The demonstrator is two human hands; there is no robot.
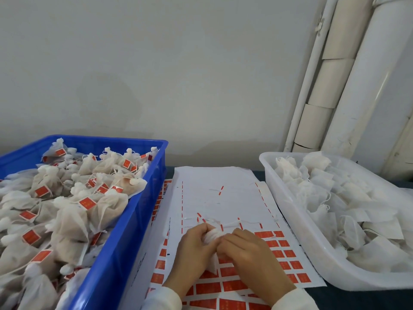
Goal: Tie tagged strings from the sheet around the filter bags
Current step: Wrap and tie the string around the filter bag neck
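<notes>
A: Head view, quick. What are the hands doing?

B: Left hand [196, 247] and right hand [248, 251] meet over the white paper sheet of red tags w/ strings [223, 198], near-centre of the dark desk [357, 296]. Both sets of fingers are curled tight on one small white mesh filter bag [211, 237], bunching its neck. Looks like a tie in progress; can't tell if a string is looped on it yet.

A: Why work there?

B: Prob. so the strings are right under the fingers. Tags left on the sheet sit mostly near and right of the hands; the far part is stripped, only thin red slivers and loose white strings [234, 223] just beyond the fingers.

A: Bins?

B: Blue plastic crate [125, 242] on the left, heaped w/ tied, red-tagged bags [87, 203]. So that's likely the done pile. White plastic tub [297, 224] on the right holds flat untied bags [335, 198], the supply.

A: Room to move?

B: Tight. Crate wall touches or overlaps the sheet's left edge, tub rim overlaps its right edge. Free lane runs only near-to-far along the sheet. Wall behind; white pipes [357, 74] far right.
</notes>
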